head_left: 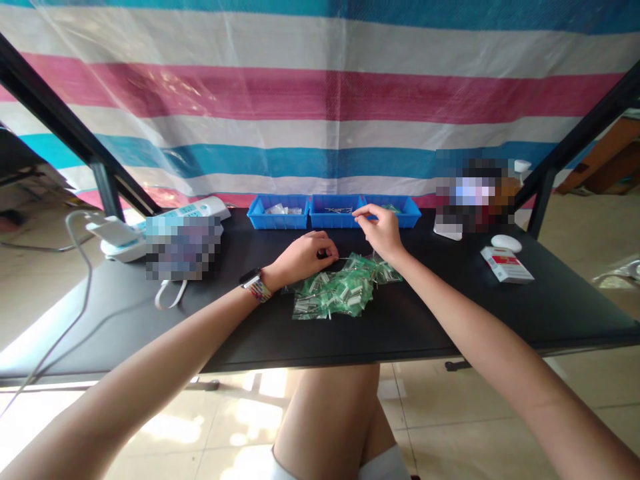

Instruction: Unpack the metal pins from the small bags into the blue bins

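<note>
My left hand (306,257) rests at the left edge of a pile of small clear-and-green plastic bags (340,290) holding white and metallic pieces. Its thumb and forefinger are pinched together, and a thin light sliver shows at their tips, too small to name. Raised above the pile's right side, my right hand (381,231) has its fingertips pinched near the middle blue bin (336,220). Thin metal pieces (339,210) lie in that bin. Whatever the right fingertips hold, if anything, cannot be made out.
A left blue bin (278,221) holds white pieces; a right blue bin (407,220) holds green bags. Leftward lie a power strip (213,208) with a cable and a blurred item. A small box (507,265), a white oval object (506,243) and a blurred device stand right. Striped sheeting (320,93) hangs behind.
</note>
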A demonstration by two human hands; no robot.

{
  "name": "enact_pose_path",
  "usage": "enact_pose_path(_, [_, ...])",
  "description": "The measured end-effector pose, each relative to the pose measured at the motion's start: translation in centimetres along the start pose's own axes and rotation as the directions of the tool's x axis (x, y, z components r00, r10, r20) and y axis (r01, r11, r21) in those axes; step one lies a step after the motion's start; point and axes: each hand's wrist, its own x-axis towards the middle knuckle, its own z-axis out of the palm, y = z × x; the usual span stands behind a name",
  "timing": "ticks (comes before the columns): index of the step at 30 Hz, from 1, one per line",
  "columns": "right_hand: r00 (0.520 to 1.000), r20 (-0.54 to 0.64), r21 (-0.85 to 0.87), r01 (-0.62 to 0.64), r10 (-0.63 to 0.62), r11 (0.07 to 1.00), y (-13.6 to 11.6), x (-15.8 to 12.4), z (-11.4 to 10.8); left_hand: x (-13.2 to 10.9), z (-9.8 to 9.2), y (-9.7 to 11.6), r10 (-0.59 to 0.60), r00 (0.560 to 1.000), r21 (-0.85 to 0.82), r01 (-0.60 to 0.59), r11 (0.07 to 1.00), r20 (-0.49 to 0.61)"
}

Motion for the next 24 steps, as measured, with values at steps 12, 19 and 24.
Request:
enact_pose_path(12, [0.949,0.237,0.125,0.184,-0.210,0.975,-2.5,-2.7,0.9,0.6,-1.2,0.0,-0.244,0.922,-0.346,0.134,0.929,-0.299])
enact_pose_path(19, [0.960,0.183,0.204,0.172,-0.210,0.964,-2.5,-3.0,1.2,0.6,-1.3,0.7,-0.347,0.882,-0.483,0.163,0.860,-0.320])
enact_pose_path(24, [0.966,0.124,0.217,0.198,-0.229,0.956,-2.8,-3.3,1.2,0.6,-1.5,0.7,-0.368,0.885,-0.524,0.178,0.833,-0.285])
